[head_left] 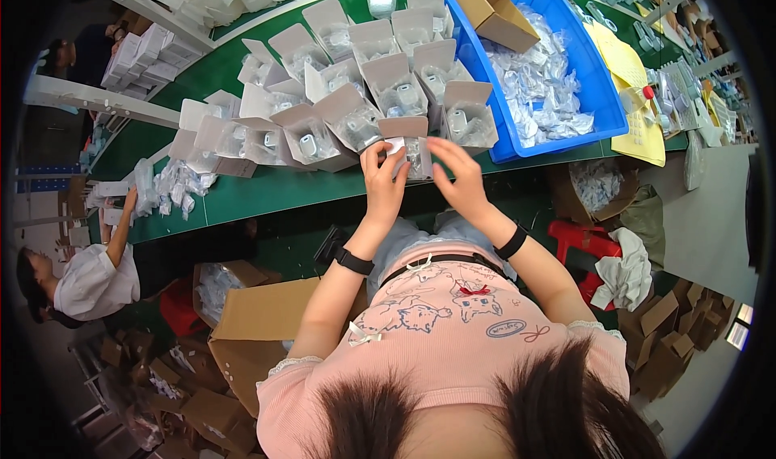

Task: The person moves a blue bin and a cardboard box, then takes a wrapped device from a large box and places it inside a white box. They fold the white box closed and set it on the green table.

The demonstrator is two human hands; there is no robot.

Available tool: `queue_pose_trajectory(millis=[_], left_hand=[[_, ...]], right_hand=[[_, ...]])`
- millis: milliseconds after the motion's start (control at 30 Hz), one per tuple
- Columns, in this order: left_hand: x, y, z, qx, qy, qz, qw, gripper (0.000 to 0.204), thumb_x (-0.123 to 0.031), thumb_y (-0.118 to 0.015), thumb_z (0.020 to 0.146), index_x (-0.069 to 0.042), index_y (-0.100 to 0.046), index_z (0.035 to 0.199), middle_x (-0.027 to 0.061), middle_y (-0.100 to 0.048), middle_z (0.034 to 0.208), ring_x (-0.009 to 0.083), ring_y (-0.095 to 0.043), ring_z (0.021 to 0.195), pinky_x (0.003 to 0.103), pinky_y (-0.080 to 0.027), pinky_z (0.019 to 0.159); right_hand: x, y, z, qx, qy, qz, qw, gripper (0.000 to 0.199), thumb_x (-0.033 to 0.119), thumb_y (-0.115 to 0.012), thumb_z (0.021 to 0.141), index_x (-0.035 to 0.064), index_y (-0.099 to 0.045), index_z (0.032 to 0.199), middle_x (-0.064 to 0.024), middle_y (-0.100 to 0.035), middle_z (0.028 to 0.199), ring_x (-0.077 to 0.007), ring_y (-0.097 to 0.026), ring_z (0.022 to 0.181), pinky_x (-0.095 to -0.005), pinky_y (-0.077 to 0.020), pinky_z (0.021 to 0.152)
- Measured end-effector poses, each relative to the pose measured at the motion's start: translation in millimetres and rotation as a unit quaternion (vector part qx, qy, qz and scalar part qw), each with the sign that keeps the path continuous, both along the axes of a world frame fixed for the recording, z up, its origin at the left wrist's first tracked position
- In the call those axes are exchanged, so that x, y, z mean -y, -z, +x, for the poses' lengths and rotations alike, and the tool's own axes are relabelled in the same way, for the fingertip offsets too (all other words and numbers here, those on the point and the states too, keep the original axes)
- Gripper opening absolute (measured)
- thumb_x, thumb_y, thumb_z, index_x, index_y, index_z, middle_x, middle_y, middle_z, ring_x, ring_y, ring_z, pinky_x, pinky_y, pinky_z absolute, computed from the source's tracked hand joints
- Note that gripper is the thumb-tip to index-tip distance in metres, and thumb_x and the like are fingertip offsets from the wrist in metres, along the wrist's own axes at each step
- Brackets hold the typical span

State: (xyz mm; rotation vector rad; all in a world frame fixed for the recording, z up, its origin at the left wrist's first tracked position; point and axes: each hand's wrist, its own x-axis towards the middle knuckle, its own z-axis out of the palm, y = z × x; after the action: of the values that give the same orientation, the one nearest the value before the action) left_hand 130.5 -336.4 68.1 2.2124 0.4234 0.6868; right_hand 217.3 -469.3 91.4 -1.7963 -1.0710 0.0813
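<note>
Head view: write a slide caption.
Left hand and right hand at an open box, blue bin to the right.

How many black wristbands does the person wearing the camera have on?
2: one black wristband just behind the left hand, another wristband just behind the right hand. Both show plainly; none seems hidden.

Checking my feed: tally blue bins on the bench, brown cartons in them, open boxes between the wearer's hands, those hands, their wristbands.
Blue plastic bin: 1
Brown cardboard carton: 1
Small open box: 1
Hands: 2
Black wristbands: 2
Total: 7
</note>
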Motion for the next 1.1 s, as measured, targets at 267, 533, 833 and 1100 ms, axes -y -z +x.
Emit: queue_pose_trajectory(millis=[267,533,833,1100], left_hand=[[-14.2,1.0,-4.8,0.046,0.004,0.014,0.999,0.027,-0.009,-0.064,0.073,-0.004,-0.06,0.099,0.0159,-0.047,0.114,0.0326,-0.044,0.106,0.04,-0.036,0.091],[15.7,-6.8,-8.1,0.065,-0.059,-0.084,0.993,0.042,-0.008,-0.059,0.075,-0.001,-0.045,0.113,0.0184,-0.041,0.117,0.0357,-0.042,0.11,0.037,-0.036,0.093],[3.3,4.4,-0.6,0.095,-0.075,-0.18,0.976,0.032,0.001,-0.046,0.082,0.002,-0.043,0.114,0.0161,-0.045,0.112,0.0272,-0.052,0.1,0.031,-0.045,0.08],[16.6,12.1,5.2,0.129,-0.093,-0.223,0.962,0.032,-0.002,-0.047,0.085,0.001,-0.043,0.116,0.0131,-0.05,0.108,0.0218,-0.053,0.101,0.031,-0.045,0.081]], right_hand=[[-14.4,-7.7,-1.6,0.048,0.023,0.022,0.998,0.038,0.003,-0.06,0.073,-0.0013,-0.052,0.109,-0.0167,-0.047,0.12,-0.0347,-0.045,0.111,-0.0395,-0.0375,0.092],[-0.2,32.0,-28.3,-0.165,0.059,-0.02,0.984,0.066,0.008,-0.065,0.074,-0.0002,-0.03,0.129,-0.0203,-0.041,0.125,-0.0333,-0.045,0.112,-0.037,-0.043,0.087],[-8.7,111.1,-3.2,-0.221,0.045,-0.182,0.957,0.046,0.009,-0.069,0.071,-0.0003,-0.05,0.112,-0.0125,-0.064,0.08,-0.0191,-0.063,0.073,-0.0288,-0.0479,0.065],[-5.1,100.6,18.7,-0.173,0.037,-0.181,0.967,0.035,0.014,-0.069,0.071,0.0,-0.058,0.101,-0.0184,-0.064,0.09,-0.0291,-0.063,0.086,-0.0344,-0.0475,0.072]])
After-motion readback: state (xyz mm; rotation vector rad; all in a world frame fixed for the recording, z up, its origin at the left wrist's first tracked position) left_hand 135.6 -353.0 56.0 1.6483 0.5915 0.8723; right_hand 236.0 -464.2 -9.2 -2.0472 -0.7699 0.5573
